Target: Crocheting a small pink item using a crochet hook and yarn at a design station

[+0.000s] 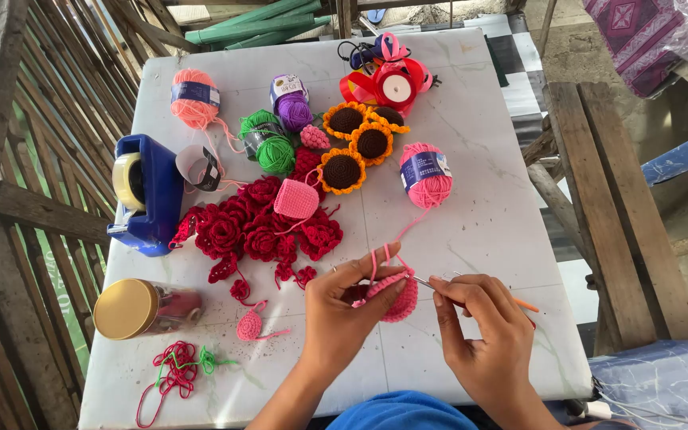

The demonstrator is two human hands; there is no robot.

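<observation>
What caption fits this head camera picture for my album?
Left hand holds a pink crochet piece; right hand works the crochet hook over a white table.

A white tabletop (pixel 471 207) is carrying yarn balls (pixel 426 175), red crocheted roses (pixel 252 227), crocheted sunflowers (pixel 357 139), a blue tape dispenser (pixel 153 195), a gold-lidded jar (pixel 141 308) and ribbon spools (pixel 388 80).

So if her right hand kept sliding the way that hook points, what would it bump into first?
The right hand aims its crochet hook leftward into the pink crochet piece held by the left hand; that comes first, most likely.
</observation>
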